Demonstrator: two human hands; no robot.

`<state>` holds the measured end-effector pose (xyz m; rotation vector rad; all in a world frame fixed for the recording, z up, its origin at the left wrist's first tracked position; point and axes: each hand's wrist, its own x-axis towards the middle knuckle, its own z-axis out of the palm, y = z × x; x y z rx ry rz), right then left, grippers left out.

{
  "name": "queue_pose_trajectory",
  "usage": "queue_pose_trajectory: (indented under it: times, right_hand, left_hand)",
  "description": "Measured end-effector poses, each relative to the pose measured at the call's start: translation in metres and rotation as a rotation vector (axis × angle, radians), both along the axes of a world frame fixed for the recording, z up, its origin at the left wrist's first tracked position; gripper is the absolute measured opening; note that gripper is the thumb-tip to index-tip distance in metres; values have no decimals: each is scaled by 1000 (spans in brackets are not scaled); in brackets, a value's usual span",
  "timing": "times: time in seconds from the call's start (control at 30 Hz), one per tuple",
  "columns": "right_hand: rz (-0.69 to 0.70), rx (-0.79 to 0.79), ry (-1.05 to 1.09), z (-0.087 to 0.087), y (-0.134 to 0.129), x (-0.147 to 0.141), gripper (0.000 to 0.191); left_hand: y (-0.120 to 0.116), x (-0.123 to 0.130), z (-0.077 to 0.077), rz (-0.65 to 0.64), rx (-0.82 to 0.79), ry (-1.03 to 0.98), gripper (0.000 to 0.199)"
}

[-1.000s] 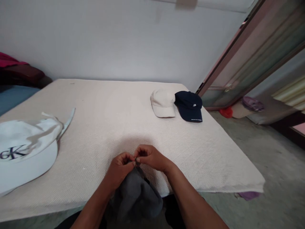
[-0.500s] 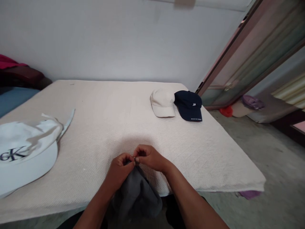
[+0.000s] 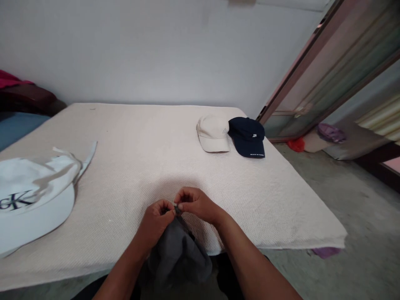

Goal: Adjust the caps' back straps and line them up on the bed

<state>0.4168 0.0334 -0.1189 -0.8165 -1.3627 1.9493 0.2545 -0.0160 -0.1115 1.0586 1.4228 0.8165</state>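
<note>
At the front edge of the bed, my left hand [image 3: 157, 221] pinches the upper end of a dark grey cap [image 3: 179, 254]. My right hand [image 3: 197, 204] pinches the same end from the right, its fingertips almost meeting the left ones. A small piece of strap shows between the fingers; its fastening is too small to make out. Below the hands the cap's soft grey fabric hangs down over the bed's edge, partly in shadow. To the left lies a white cap [image 3: 37, 185] with black CK lettering and loose strap ends.
A beige cap [image 3: 214, 133] and a navy cap [image 3: 248, 137] lie side by side toward the back right of the cream bedcover [image 3: 134, 141]. A pale wall [image 3: 140, 50] rises behind. On the right, a sliding door [image 3: 312, 71] borders the concrete floor [image 3: 362, 208].
My fingers shift slightly at the grey cap's strap, and a bit more dark strap shows between them. The view has tilted very slightly; the other caps stay put.
</note>
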Motion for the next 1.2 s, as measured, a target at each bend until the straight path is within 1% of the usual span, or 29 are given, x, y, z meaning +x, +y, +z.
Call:
queue_pose_trajectory:
  times: [0.2, 0.4, 0.57, 0.8, 0.97, 1.03, 1.2]
  right_hand:
    - [-1, -14, 4, 1, 0, 1, 15]
    - [30, 31, -17, 3, 0, 4, 12]
    - [41, 60, -43, 1, 1, 5, 9]
    - [32, 5, -4, -2, 1, 3, 13]
    - [60, -30, 31, -2, 1, 4, 14]
    - [50, -55, 57, -2, 0, 4, 14]
    - [23, -147, 145, -3, 0, 3, 16]
  left_hand:
    - [1, 0, -1, 2, -44, -59, 13]
    - [-1, -1, 1, -2, -64, -68, 12]
    - [-2, 0, 1, 28, -79, -114, 13]
    - [-3, 1, -1, 98, -171, -272, 20]
    - [-4, 3, 3, 116, -212, -354, 18]
    - [-4, 3, 5, 126, -220, -375, 16]
    - [-4, 0, 6, 70, -256, -409, 15]
